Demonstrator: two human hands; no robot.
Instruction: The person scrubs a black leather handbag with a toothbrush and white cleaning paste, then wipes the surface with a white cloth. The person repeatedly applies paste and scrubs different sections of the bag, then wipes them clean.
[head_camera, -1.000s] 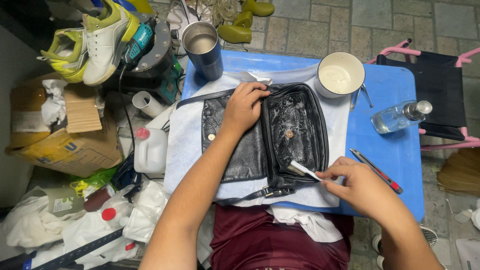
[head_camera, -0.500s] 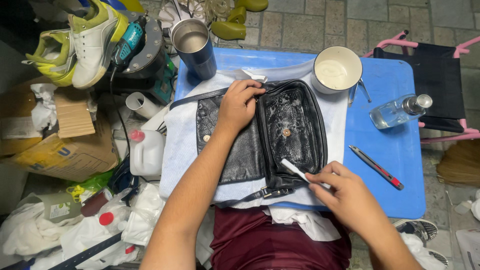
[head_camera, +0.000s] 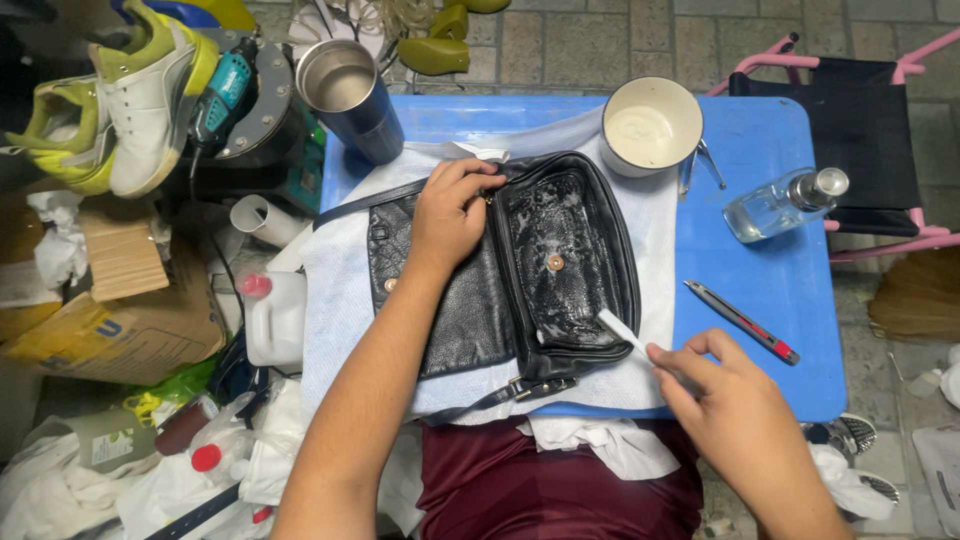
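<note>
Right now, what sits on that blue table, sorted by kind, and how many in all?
Black bags: 1
Cups: 2
Clear bottles: 1
Pens: 1
White cloths: 1
Brushes: 1, held in the right hand
Total: 7

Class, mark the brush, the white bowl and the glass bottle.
brush (head_camera: 615, 327), head view, on its white head.
white bowl (head_camera: 652, 128), head view, on its inside.
glass bottle (head_camera: 770, 207), head view, on its clear body.

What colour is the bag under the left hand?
Black, wet-looking leather bag, pinned by the left hand; head view shows it best.
</note>
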